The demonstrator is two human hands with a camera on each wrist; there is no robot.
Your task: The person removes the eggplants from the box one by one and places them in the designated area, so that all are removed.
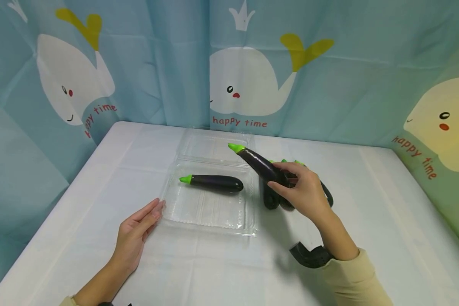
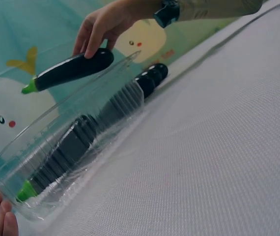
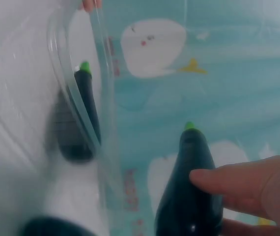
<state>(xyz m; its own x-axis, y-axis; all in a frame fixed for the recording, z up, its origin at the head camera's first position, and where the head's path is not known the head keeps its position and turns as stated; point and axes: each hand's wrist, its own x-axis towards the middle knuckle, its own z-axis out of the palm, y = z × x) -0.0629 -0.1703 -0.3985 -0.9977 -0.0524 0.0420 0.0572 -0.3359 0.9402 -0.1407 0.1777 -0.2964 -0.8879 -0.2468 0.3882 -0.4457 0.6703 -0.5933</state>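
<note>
My right hand (image 1: 304, 189) holds a dark eggplant (image 1: 261, 165) with a bright green stem, thumb on one side and fingers on the other, raised above the table. In the right wrist view the thumb presses on this eggplant (image 3: 189, 182). A second eggplant (image 1: 216, 183) lies across the clear plastic box (image 1: 210, 219), its stem to the left. My left hand (image 1: 135, 233) rests at the box's left edge, fingers straight and touching it. Under the right hand, several more eggplants (image 1: 270, 199) lie together, partly hidden.
The box's transparent lid (image 1: 214, 144) lies folded back behind it. A white cloth covers the table (image 1: 367, 204). Blue curtains (image 1: 176, 63) printed with whales stand around the back and sides.
</note>
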